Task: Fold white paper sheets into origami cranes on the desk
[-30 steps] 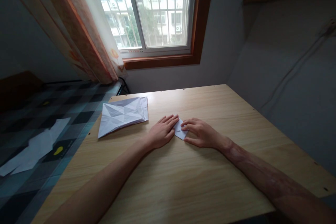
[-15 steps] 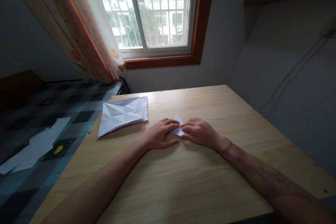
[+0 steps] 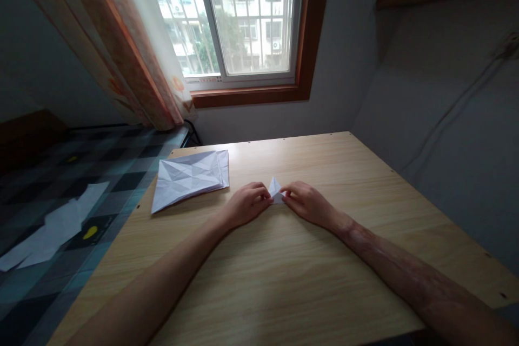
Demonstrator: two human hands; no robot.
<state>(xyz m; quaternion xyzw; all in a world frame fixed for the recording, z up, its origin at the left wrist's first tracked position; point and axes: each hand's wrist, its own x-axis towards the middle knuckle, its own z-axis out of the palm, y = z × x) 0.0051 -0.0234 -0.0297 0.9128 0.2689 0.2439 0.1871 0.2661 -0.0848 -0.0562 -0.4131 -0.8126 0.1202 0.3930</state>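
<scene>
A small folded piece of white paper (image 3: 275,190) stands up between my two hands near the middle of the wooden table (image 3: 284,270). My left hand (image 3: 245,204) pinches its left side with curled fingers. My right hand (image 3: 307,203) pinches its right side, fingers closed on the paper. A pointed tip of the paper sticks up above my fingertips. The lower part of the paper is hidden by my fingers.
A larger creased white paper sheet (image 3: 190,177) lies on the table's far left. Left of the table is a checkered bed cover (image 3: 60,184) with loose white paper (image 3: 52,227) on it. A curtain (image 3: 121,48) and window (image 3: 239,16) are behind; a wall runs along the right.
My hands went from pressing the small paper flat on the table to curling and pinching it, and its tip now stands up between my fingertips.
</scene>
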